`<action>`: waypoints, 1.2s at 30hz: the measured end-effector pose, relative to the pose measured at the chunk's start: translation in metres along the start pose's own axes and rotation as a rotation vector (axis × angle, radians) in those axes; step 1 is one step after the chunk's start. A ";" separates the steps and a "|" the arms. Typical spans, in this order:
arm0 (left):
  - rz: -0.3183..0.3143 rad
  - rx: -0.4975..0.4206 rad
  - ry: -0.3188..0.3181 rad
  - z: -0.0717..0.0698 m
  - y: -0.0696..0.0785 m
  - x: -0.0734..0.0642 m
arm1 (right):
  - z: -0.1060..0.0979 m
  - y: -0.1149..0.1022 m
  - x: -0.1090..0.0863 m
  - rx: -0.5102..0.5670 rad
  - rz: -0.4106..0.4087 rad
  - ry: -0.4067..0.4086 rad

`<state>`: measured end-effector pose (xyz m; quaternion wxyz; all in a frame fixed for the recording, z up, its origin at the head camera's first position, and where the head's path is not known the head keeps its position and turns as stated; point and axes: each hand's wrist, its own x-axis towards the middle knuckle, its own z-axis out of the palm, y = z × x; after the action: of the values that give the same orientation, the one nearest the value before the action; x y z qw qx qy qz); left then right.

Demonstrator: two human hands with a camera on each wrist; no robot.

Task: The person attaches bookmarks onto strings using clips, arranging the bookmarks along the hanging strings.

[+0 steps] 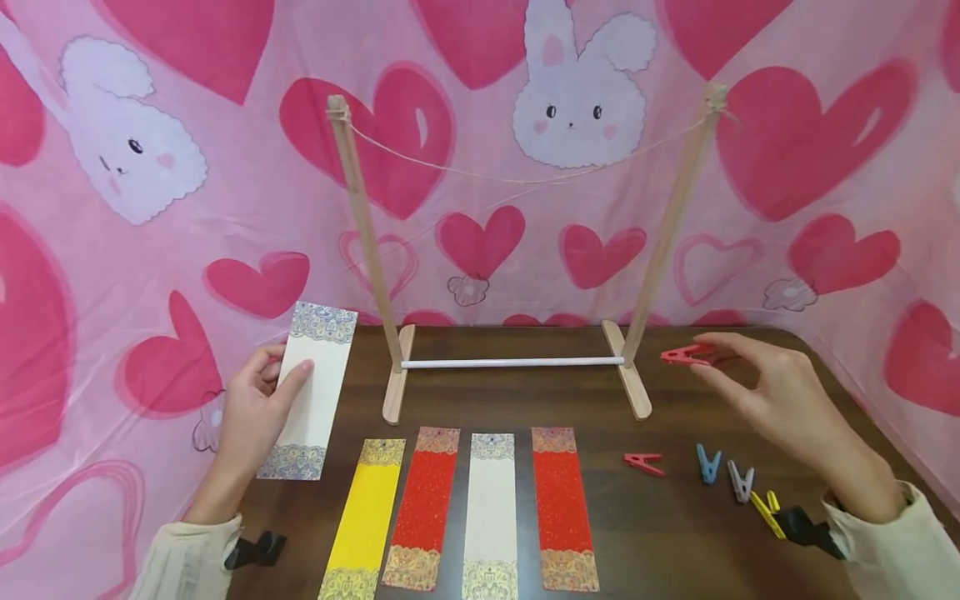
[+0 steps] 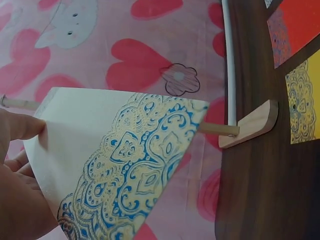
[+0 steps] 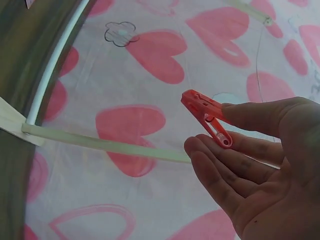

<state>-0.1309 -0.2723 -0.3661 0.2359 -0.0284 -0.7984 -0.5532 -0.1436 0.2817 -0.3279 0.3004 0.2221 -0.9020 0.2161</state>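
Observation:
In the head view my left hand (image 1: pixel 255 408) holds a white paper strip (image 1: pixel 318 379) with blue-and-gold patterned ends, thumb across its front and fingers behind. The strip is raised and slightly tilted, left of the wooden frame. Its patterned end (image 2: pixel 135 165) fills much of the left wrist view. My right hand (image 1: pixel 780 396) pinches a red clothespin (image 1: pixel 684 355) between thumb and finger, right of the frame. The right wrist view shows the clothespin (image 3: pixel 207 117) with its jaw end pointing away from the palm. A thin string (image 1: pixel 525 180) sags between the two wooden posts (image 1: pixel 367 225).
On the brown table (image 1: pixel 510 396) lie a yellow strip (image 1: pixel 365 508), a red strip (image 1: pixel 425 504), a white strip (image 1: pixel 491 508) and another red strip (image 1: pixel 562 504). To their right are a red clothespin (image 1: pixel 643 463), a blue one (image 1: pixel 708 464), a grey one (image 1: pixel 741 481) and a yellow one (image 1: pixel 767 512).

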 end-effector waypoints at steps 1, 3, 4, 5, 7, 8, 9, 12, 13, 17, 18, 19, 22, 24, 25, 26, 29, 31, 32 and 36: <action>0.011 0.010 -0.008 0.000 0.000 0.002 | -0.002 0.001 0.003 -0.007 -0.011 0.004; 0.030 0.027 -0.023 0.000 0.001 0.005 | -0.007 0.003 0.011 -0.017 -0.034 0.007; 0.038 0.035 -0.030 0.000 0.002 0.006 | -0.010 0.003 0.015 -0.019 -0.045 0.009; 0.043 0.038 -0.034 0.001 0.003 0.008 | -0.013 0.004 0.021 -0.022 -0.063 0.014; 0.056 0.045 -0.043 0.001 0.007 0.011 | -0.019 0.004 0.032 -0.011 -0.096 0.022; 0.065 0.044 -0.043 0.001 0.009 0.013 | -0.022 0.002 0.039 -0.003 -0.108 0.022; 0.073 0.048 -0.040 0.001 0.012 0.015 | -0.024 0.001 0.045 0.005 -0.123 0.025; 0.099 0.041 -0.029 0.000 0.022 0.023 | -0.030 -0.006 0.062 0.026 -0.162 0.030; 0.107 0.039 -0.026 0.000 0.025 0.026 | -0.031 -0.010 0.067 0.027 -0.170 0.026; 0.130 0.019 -0.031 0.002 0.035 0.034 | -0.034 -0.022 0.081 0.026 -0.206 -0.003; 0.133 0.016 -0.036 0.003 0.037 0.036 | -0.034 -0.025 0.084 0.017 -0.214 -0.008; 0.137 0.011 -0.040 0.003 0.039 0.037 | -0.034 -0.028 0.087 0.012 -0.223 -0.013; 0.147 0.003 -0.047 0.006 0.042 0.044 | -0.033 -0.036 0.096 0.013 -0.252 -0.017; 0.152 -0.004 -0.053 0.007 0.043 0.049 | -0.032 -0.041 0.103 0.020 -0.276 -0.016; 0.154 -0.009 -0.057 0.008 0.043 0.053 | -0.031 -0.043 0.106 0.030 -0.289 -0.024; 0.154 -0.015 -0.062 0.009 0.044 0.056 | -0.031 -0.045 0.110 0.042 -0.303 -0.029; 0.145 -0.041 -0.076 0.011 0.045 0.067 | -0.028 -0.052 0.121 0.073 -0.342 -0.059; 0.136 -0.058 -0.083 0.013 0.045 0.073 | -0.026 -0.056 0.128 0.089 -0.368 -0.073; 0.130 -0.068 -0.086 0.014 0.046 0.076 | -0.024 -0.058 0.132 0.098 -0.376 -0.078; 0.119 -0.090 -0.090 0.020 0.049 0.086 | -0.018 -0.070 0.148 0.136 -0.359 -0.104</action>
<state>-0.1994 -0.2540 -0.2939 0.2309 -0.1111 -0.7793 -0.5719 -0.2049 0.1947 -0.2025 0.2714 0.4100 -0.8456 0.2080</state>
